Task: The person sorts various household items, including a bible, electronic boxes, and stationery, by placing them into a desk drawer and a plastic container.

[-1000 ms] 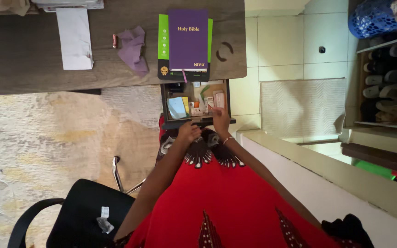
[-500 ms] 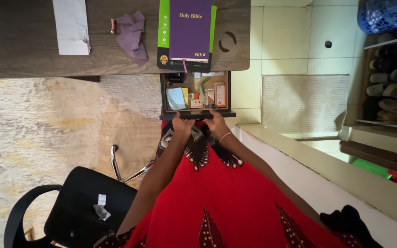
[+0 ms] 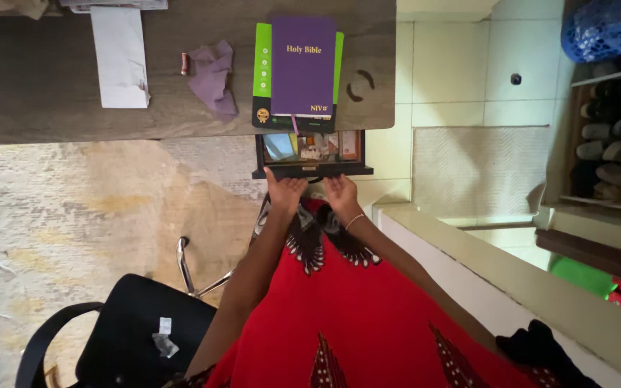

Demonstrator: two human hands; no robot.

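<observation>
Low in the frame sits a black chair [image 3: 138, 327], left of the person's red dress [image 3: 346, 316]. At centre, the left hand [image 3: 285, 190] and right hand [image 3: 342, 192] press flat, fingers extended, against the drawer [image 3: 313, 171] front; it is partly open under the desk [image 3: 52, 108]. Above it on the desk lie a purple book [image 3: 303, 65], purple cloth [image 3: 213, 75] and white paper [image 3: 118, 57].

The drawer [image 3: 313, 171] stands partly out from under the worktop [image 3: 52, 108], its narrow opening crowded with small packets [image 3: 310, 147]. Both hands press its front, blocking entry there. A low wall [image 3: 512, 273] hems the right; a black chair [image 3: 138, 330] stands left; bare floor lies between.
</observation>
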